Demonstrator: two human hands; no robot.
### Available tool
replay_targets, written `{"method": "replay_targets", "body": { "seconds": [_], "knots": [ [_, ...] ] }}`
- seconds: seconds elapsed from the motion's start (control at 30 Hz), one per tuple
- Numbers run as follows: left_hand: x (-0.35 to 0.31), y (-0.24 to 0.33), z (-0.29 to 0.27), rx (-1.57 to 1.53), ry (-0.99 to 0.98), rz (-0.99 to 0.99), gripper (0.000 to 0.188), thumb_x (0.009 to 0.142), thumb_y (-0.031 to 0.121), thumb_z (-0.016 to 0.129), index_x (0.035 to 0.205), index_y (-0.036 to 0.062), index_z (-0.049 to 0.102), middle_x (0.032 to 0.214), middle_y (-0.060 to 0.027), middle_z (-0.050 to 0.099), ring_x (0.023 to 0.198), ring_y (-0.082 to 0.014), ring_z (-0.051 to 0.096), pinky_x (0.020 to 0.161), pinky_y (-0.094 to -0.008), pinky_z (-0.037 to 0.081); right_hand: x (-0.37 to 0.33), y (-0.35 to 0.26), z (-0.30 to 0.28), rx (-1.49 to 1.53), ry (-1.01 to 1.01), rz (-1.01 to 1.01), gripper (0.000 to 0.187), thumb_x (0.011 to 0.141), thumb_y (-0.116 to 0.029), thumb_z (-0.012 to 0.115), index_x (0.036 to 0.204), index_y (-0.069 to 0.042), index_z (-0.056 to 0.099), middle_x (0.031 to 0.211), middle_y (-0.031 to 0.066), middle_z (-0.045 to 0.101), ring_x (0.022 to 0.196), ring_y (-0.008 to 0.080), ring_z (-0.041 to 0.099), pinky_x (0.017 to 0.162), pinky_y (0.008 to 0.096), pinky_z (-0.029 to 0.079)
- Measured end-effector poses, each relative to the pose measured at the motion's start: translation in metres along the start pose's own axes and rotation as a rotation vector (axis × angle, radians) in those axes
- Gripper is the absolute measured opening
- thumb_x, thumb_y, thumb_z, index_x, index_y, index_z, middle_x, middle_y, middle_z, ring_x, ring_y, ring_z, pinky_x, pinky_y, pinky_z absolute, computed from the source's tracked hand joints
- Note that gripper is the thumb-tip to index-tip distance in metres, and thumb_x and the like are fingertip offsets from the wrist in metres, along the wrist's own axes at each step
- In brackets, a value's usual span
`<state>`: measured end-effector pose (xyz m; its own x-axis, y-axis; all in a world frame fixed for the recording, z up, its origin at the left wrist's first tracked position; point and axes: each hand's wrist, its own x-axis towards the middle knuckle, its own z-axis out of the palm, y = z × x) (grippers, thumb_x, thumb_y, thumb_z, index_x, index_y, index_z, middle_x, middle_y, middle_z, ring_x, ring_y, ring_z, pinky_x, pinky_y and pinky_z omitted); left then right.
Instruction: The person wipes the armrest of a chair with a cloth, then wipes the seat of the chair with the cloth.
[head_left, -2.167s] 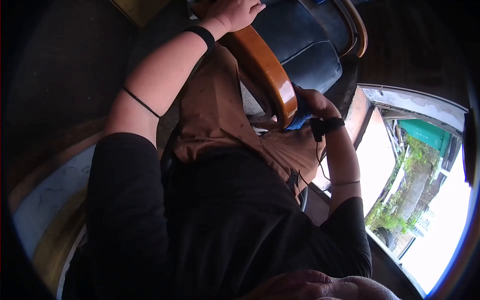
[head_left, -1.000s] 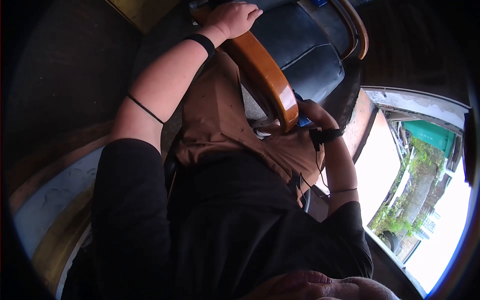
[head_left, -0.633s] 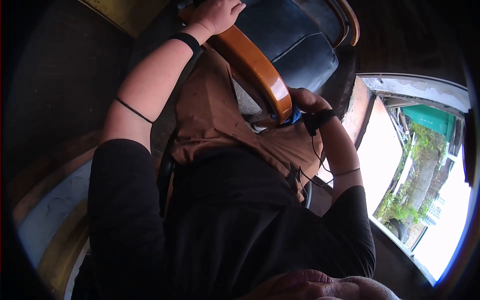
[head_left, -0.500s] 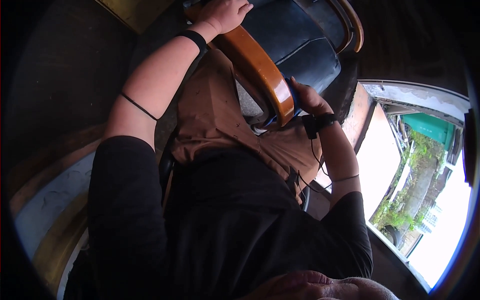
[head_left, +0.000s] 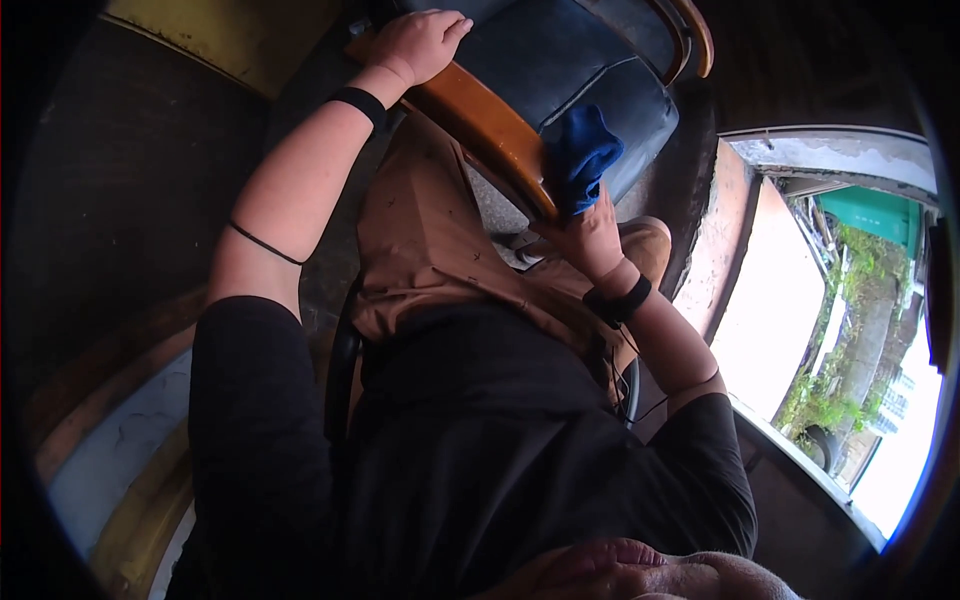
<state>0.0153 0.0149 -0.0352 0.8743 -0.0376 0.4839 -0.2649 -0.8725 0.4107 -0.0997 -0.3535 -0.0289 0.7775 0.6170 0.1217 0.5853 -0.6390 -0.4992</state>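
Note:
A chair with a dark padded seat [head_left: 540, 50] stands tilted before me, its glossy brown wooden armrest [head_left: 485, 125] slanting across above my lap. My left hand [head_left: 425, 45] is closed over the far left end of that armrest; the undersides of its fingers are hidden. At the near right end, my right hand [head_left: 592, 235] grips a crumpled blue cloth [head_left: 585, 150]. The cloth rises above the fingers and lies against the armrest's end, in front of the seat's edge. Part of the right fingers is hidden behind cloth and wood.
The chair's other curved wooden arm [head_left: 692, 40] shows at the top. My brown trousers [head_left: 420, 220] are just below the near armrest. A yellowish panel [head_left: 240, 40] stands at upper left. To the right, a bright doorway [head_left: 775, 290] opens onto plants and a green container [head_left: 875, 230].
My right hand has turned and shifted down and left, bringing the blue cloth up into view over the armrest's end. The left hand and armrest have moved slightly left and down in view.

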Motion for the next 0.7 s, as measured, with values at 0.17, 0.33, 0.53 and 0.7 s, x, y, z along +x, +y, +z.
{"method": "replay_targets", "body": {
  "seconds": [0.17, 0.33, 0.53, 0.7],
  "knots": [
    [0.003, 0.006, -0.005, 0.014, -0.121, -0.052, 0.039, 0.105, 0.043, 0.048, 0.101, 0.0141, 0.073, 0.107, -0.0115, 0.075, 0.097, -0.037, 0.07, 0.086, -0.0472, 0.058, 0.016, 0.012, 0.001, 0.127, 0.084, -0.197, 0.087, 0.069, -0.009, 0.085, 0.147, -0.005, 0.047, 0.146, 0.0214, 0.051, 0.13, 0.0436, 0.052, 0.108, 0.0457, 0.045],
    [0.007, 0.004, -0.001, 0.042, -0.141, -0.039, 0.038, 0.106, 0.039, 0.047, 0.099, 0.0121, 0.073, 0.102, -0.0098, 0.076, 0.093, -0.0358, 0.07, 0.083, -0.0443, 0.058, 0.015, 0.024, -0.002, 0.169, 0.016, -0.19, 0.09, 0.066, -0.003, 0.083, 0.148, -0.006, 0.046, 0.147, 0.0203, 0.051, 0.132, 0.0436, 0.051, 0.11, 0.0446, 0.043],
    [0.03, 0.011, 0.014, 0.148, -0.09, -0.08, 0.039, 0.106, 0.042, 0.046, 0.101, 0.013, 0.072, 0.102, -0.0104, 0.076, 0.093, -0.0365, 0.07, 0.082, -0.047, 0.058, 0.036, 0.043, -0.029, 0.136, 0.027, -0.216, 0.089, 0.068, -0.011, 0.088, 0.148, -0.009, 0.049, 0.147, 0.0188, 0.052, 0.134, 0.0416, 0.05, 0.111, 0.0423, 0.043],
    [0.031, 0.047, -0.001, 0.078, -0.071, -0.137, 0.039, 0.103, 0.036, 0.049, 0.092, 0.0062, 0.071, 0.098, -0.0185, 0.073, 0.094, -0.0416, 0.068, 0.083, -0.0511, 0.054, 0.012, 0.025, -0.022, 0.008, 0.093, 0.013, 0.081, 0.07, -0.02, 0.09, 0.142, -0.01, 0.055, 0.138, 0.0193, 0.057, 0.128, 0.0419, 0.054, 0.107, 0.0445, 0.046]
  ]
}}
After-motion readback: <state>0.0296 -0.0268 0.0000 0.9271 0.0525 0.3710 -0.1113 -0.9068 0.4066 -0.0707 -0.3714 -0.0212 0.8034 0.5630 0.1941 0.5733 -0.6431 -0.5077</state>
